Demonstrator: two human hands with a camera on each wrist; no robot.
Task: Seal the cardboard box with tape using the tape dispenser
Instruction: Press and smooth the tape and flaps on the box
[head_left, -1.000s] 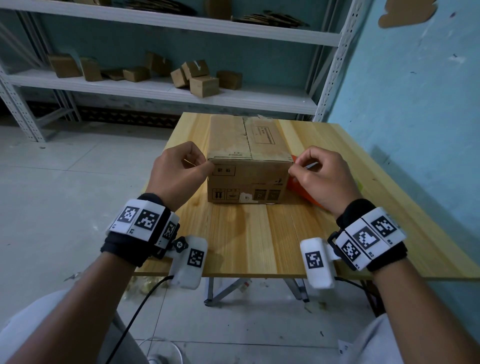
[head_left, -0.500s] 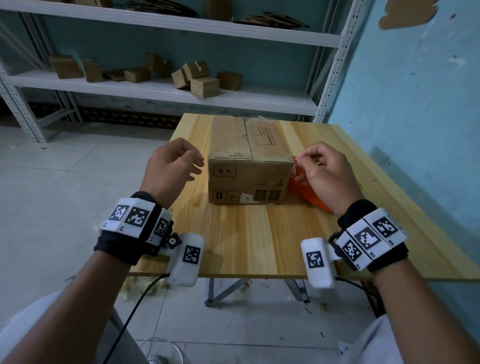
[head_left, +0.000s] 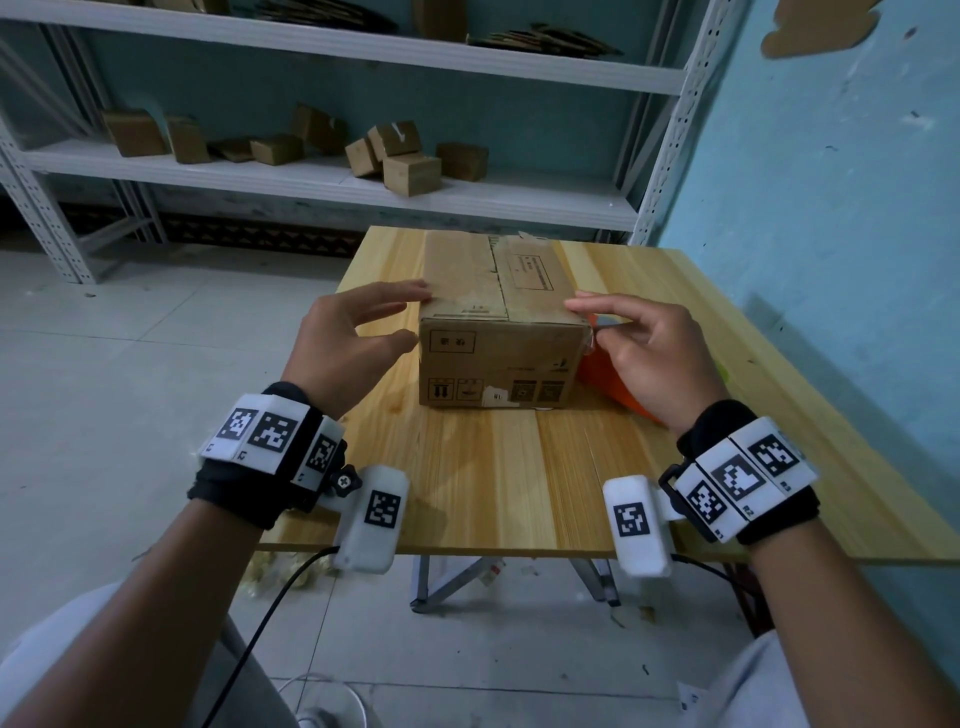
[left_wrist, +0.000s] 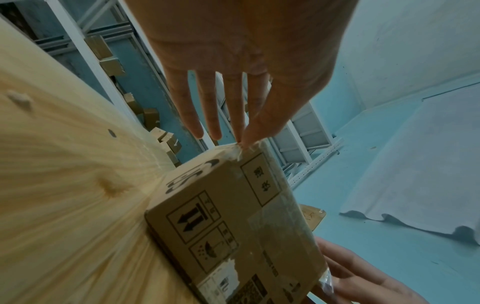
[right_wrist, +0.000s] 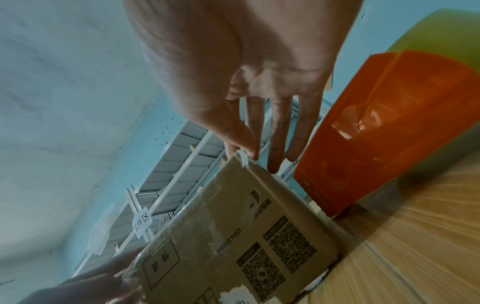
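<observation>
The cardboard box (head_left: 498, 332) stands on the wooden table (head_left: 509, 483), flaps down. A band of clear tape (left_wrist: 272, 216) runs across its near face by the top edge. My left hand (head_left: 410, 314) reaches the box's top left corner with straight fingers; thumb and forefinger tips touch the crumpled tape end there (left_wrist: 242, 147). My right hand (head_left: 589, 319) does the same at the top right corner, fingertips on the other tape end (right_wrist: 242, 159). The orange tape dispenser (head_left: 605, 382) lies on the table to the right of the box, partly hidden by my right hand.
A yellow-green object (right_wrist: 441, 30) sits beyond the dispenser. The blue wall (head_left: 831, 208) runs along the table's right side. White metal shelving (head_left: 322, 179) behind the table holds several small cardboard boxes. Bare floor lies to the left.
A second ago both hands were curled at the box's near top corners. They drew back a little, then opened; now straight fingers touch the top corners.
</observation>
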